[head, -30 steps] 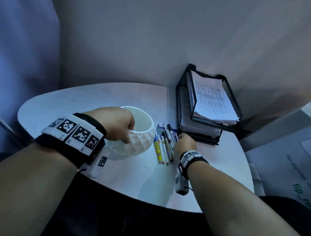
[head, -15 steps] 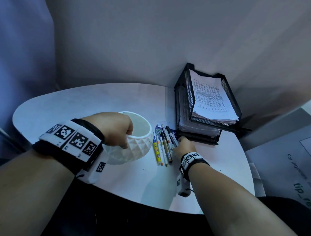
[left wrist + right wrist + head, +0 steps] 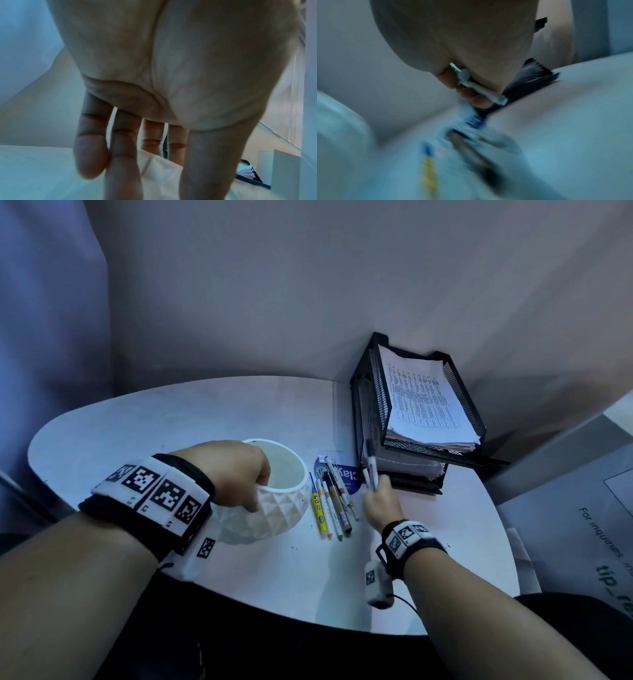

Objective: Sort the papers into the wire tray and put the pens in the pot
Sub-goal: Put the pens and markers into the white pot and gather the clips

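My left hand [image 3: 255, 496] grips the near rim of a white faceted pot [image 3: 284, 515], which stands on the table; in the left wrist view its fingers [image 3: 91, 151] lie outside the pot wall [image 3: 159, 170] and the thumb lies on the other side. Several pens [image 3: 330, 505] lie side by side just right of the pot. My right hand [image 3: 376, 496] pinches a white pen [image 3: 371, 470] with a dark cap and holds it upright above the table; a second may be behind it. The right wrist view shows that pen [image 3: 481, 89] between fingers and thumb. A black wire tray [image 3: 373, 392] holds printed papers [image 3: 421, 402].
The two-tier tray stands at the table's back right corner against the wall. A blue card [image 3: 347, 477] lies under the pens' far ends. The rounded table edge [image 3: 308, 621] runs close to my body. A printed sheet [image 3: 603, 529] lies off the table at right.
My right hand, which was low among the pens by the tray, has risen with a white pen pinched in it. The left hand stays on the pot's rim.
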